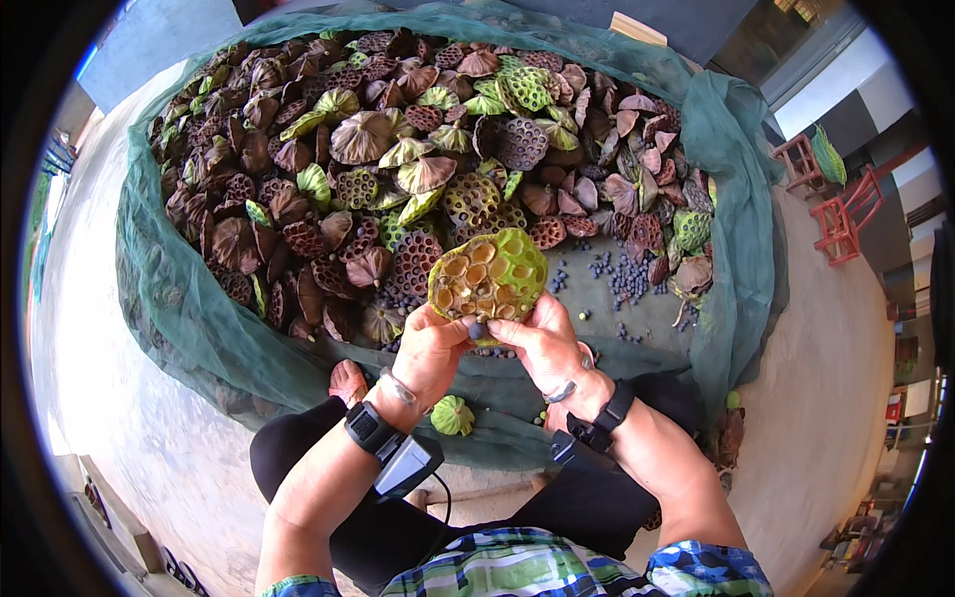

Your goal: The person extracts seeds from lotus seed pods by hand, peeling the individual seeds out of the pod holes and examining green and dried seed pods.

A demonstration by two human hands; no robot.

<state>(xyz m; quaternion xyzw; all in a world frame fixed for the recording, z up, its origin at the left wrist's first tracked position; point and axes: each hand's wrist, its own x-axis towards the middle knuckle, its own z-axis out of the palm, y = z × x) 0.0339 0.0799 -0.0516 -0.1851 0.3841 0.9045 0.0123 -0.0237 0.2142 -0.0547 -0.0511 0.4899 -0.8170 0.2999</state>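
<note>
Between my two hands is a yellow-green lotus seed pod [489, 276], its flat face with the open holes turned up toward me. My left hand [436, 343] grips its lower left edge, and my right hand [545, 339] its lower right edge. A dark lotus seed [477, 330] shows at the near rim, between my two thumbs. Most holes in the pod look hollow, and a few small pale bits sit among them. The fingers beneath the pod are hidden.
A large heap of brown and green lotus pods [358, 138] lies on a teal mesh net [735, 149] with bunched edges. Loose dark seeds [634, 280] are scattered on the right. One green pod [452, 415] rests between my feet. Red chairs [835, 224] stand at the right.
</note>
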